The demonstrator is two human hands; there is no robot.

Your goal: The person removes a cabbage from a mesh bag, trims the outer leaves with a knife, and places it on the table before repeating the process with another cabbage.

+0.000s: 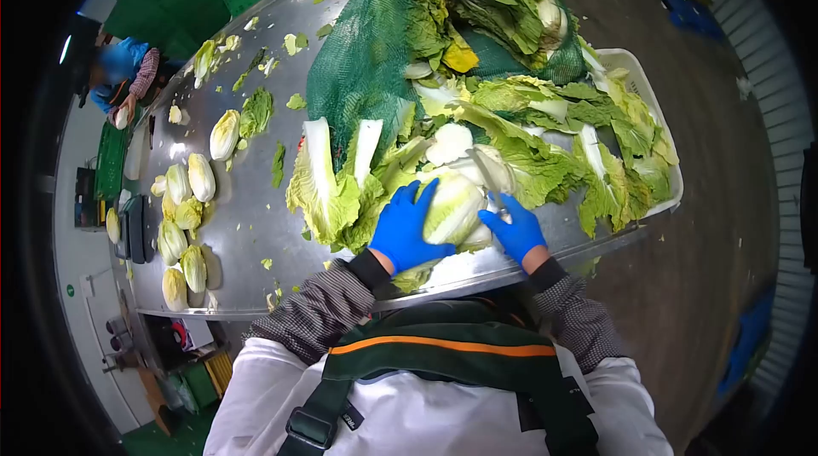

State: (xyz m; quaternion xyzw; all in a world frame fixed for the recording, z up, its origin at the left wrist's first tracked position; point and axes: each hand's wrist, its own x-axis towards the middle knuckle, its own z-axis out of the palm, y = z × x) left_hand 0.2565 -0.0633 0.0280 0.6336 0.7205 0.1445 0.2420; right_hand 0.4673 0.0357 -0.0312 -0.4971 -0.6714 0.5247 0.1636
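Observation:
In front of my body a Chinese cabbage lies on the steel table among loose leaves. My left hand, in a blue glove, grips its left side, with fingers and thumb spread over it. My right hand, also gloved in blue, is closed around a knife. The blade points away from me and to the left, by the cabbage's pale cut end. Much of the knife's handle is hidden in my fingers. Trimmed green leaves lie just left and beyond my left hand.
A green mesh sack of cabbages and leaves lies at the table's far side. On the right, a white crate has leaves hanging over it. Several trimmed cabbages are on the left of the steel table. Another person stands at the far left.

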